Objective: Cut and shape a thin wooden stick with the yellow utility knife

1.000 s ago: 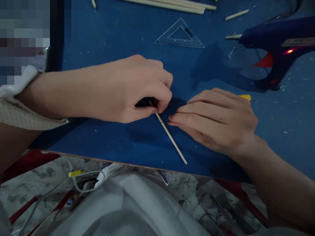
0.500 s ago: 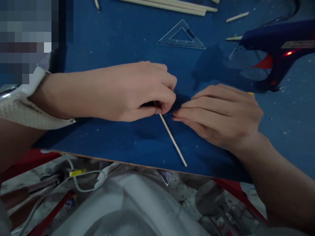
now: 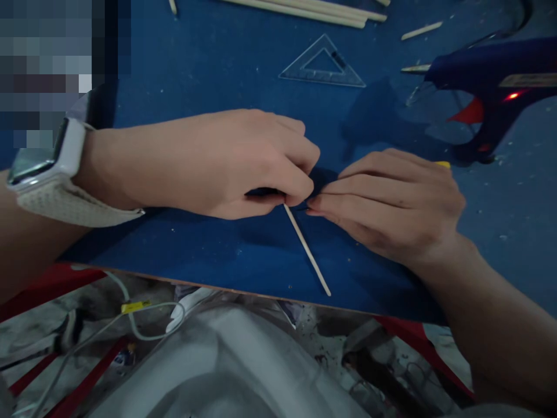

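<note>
A thin wooden stick [image 3: 308, 251] slants over the blue tabletop, its free end pointing toward the near edge. My left hand [image 3: 261, 162] comes in from the left with a watch [image 3: 65, 151] on the wrist; thumb and curled index finger pinch the stick's upper end, which they hide. Just right of it, my right hand [image 3: 391, 203] has its fingertips pressed together. A faint dark line shows by those tips, but what they hold is too small to name. A bit of yellow [image 3: 442, 165] peeks out behind the right knuckles.
A blue glue gun [image 3: 491, 87] with a red trigger and a lit red light is at the right. Beyond my hands lie a clear set square [image 3: 322, 62], several wooden sticks [image 3: 304, 8] and a short stick piece [image 3: 422, 31]. The table's near edge [image 3: 209, 283] runs below my hands.
My left hand has shifted slightly right and turned a little, bringing more of the watch into view. My right hand and the stick's free end have barely moved.
</note>
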Demonstrator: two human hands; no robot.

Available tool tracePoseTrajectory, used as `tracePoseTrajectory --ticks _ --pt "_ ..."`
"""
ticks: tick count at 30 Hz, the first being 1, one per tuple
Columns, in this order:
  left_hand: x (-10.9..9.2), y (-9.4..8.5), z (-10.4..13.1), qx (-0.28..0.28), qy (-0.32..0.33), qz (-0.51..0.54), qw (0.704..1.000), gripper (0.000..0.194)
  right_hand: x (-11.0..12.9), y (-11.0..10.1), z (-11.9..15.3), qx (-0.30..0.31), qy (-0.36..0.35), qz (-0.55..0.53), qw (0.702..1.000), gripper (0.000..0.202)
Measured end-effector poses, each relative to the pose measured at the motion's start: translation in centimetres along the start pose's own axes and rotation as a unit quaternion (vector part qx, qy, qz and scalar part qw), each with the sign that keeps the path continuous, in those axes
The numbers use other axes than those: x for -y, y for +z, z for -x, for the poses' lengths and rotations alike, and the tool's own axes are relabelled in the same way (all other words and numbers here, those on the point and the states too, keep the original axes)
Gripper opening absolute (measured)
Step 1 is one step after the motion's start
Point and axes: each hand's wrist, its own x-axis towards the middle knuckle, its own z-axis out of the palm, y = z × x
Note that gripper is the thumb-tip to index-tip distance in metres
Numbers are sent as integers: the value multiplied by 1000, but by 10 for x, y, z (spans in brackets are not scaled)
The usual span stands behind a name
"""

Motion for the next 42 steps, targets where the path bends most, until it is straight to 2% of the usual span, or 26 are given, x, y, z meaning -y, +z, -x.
tracePoseTrajectory --ticks 7,16,21,25,30,35,42 --pt "-3 -5 -1 49 35 -32 998 58 1 1 -1 -8 4 -3 1000 22" --pt "-7 -6 -7 89 -12 -25 996 60 0 6 0 -10 3 -11 1000 21" --pt "-6 -4 -7 64 -17 12 998 59 1 1 -1 -13 6 -31 999 22" --pt "-3 -2 -6 68 -23 5 997 62 4 -4 0 -8 23 -45 999 24" --pt "-4 -4 -4 55 -7 9 998 64 4 4 1 -20 23 -6 1000 18" --pt "-6 -5 -4 67 -16 6 998 71 6 7 0 -12 11 3 1000 12" --pt "-6 -5 -2 54 1 -21 998 49 5 7 3 -19 16 -20 999 13"
